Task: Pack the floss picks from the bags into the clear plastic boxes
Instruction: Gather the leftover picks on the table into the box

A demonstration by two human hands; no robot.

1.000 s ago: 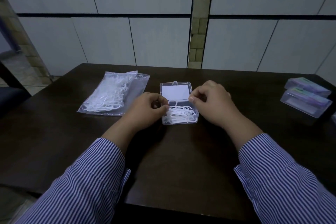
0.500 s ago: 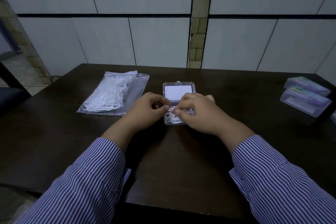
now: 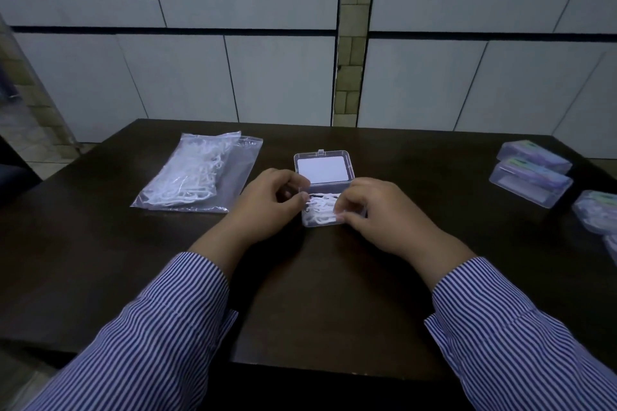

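Note:
A small clear plastic box point(image 3: 322, 222) stands open in the middle of the dark table, its lid point(image 3: 323, 167) with a white label laid back. White floss picks point(image 3: 322, 207) fill its base. My left hand point(image 3: 270, 207) has curled fingers pinching the box's left rim. My right hand point(image 3: 377, 213) curls over the right side, its fingertips pinching picks at the box's front edge. A clear bag point(image 3: 197, 173) with several white floss picks lies flat to the left.
Closed clear boxes with purple labels point(image 3: 531, 173) sit at the table's right, with more point(image 3: 597, 213) at the right edge. The dark table point(image 3: 317, 294) ends close to me. A tiled wall rises behind it.
My right hand moved from the box's right rim over the base and now pinches picks at its front edge. My left hand has stayed at the left rim.

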